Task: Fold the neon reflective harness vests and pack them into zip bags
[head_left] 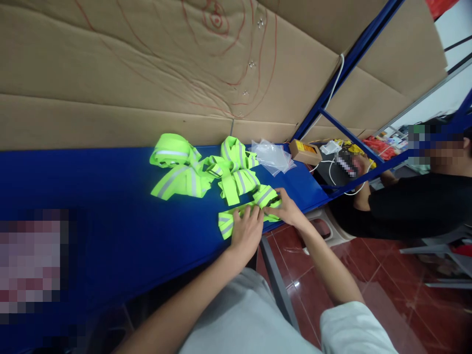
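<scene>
Both hands are on a neon reflective strap (225,222) at the blue table's (110,196) near edge. The left hand (246,232) lies flat on it, fingers close together. The right hand (286,210), at its 2 o'clock, pinches the folded end. There's a heap of straps (191,172) at 11 o'clock and plastic bags (272,156) at 1.

Reflective strap (225,223): neon yellow-green webbing with silver-grey stripes, folded over itself, lying flat at the near edge of the blue table (110,206). Left hand (246,231) rests flat across its middle. Right hand (285,209) pinches the doubled end on the right.
</scene>
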The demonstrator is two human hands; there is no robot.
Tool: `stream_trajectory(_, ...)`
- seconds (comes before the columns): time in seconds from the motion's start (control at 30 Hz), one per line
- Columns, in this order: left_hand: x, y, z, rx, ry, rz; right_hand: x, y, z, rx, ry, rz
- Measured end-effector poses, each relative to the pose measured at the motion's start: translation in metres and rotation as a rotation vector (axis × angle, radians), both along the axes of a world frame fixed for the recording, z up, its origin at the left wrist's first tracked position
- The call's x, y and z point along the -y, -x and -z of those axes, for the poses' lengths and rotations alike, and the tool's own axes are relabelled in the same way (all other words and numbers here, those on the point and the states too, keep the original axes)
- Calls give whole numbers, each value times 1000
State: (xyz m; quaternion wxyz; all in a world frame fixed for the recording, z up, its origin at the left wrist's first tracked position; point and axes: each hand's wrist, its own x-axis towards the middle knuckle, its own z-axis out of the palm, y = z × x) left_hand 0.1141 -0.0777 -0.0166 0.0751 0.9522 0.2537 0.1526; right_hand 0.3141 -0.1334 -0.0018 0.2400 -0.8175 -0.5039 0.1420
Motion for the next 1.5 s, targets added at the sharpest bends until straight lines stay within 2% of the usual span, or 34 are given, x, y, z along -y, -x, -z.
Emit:
stream_trajectory(0.13,-1,-3,0,9,4,16,6,1,-8,82,6,70)
stream_trajectory(0.3,0,-21,2,25,5,-15,9,0,-16,372,-2,161)
stream_trajectory(0.4,-1,-29,4,48,17,-47,7,13,-9,521,3,114)
stream_trajectory(0.53,-6,-27,7,73,33,-33,12,37,2,578,18,-39)
stream_trajectory(0.63,-10,-23,9,91,39,-30,21,41,-2,536,5,-168)
stream_trajectory(0.73,-12,-21,11,108,40,-27,25,28,-13,436,-26,-248)
stream_trajectory(0.83,-12,-20,12,121,38,-18,17,6,-16,332,-84,-202)
stream_trajectory(1.0,-13,-20,10,122,52,-4,-6,-19,-1,199,-185,-35)
stream_trajectory(1.17,-13,-16,7,104,85,10,-11,-26,7,-10,-143,-120)
stream_trajectory(1.23,-18,-9,4,85,95,65,-10,-24,8,-53,-152,-124)
stream_trajectory(1.5,-62,23,-8,-43,75,496,-10,-11,10,-53,-230,-115)
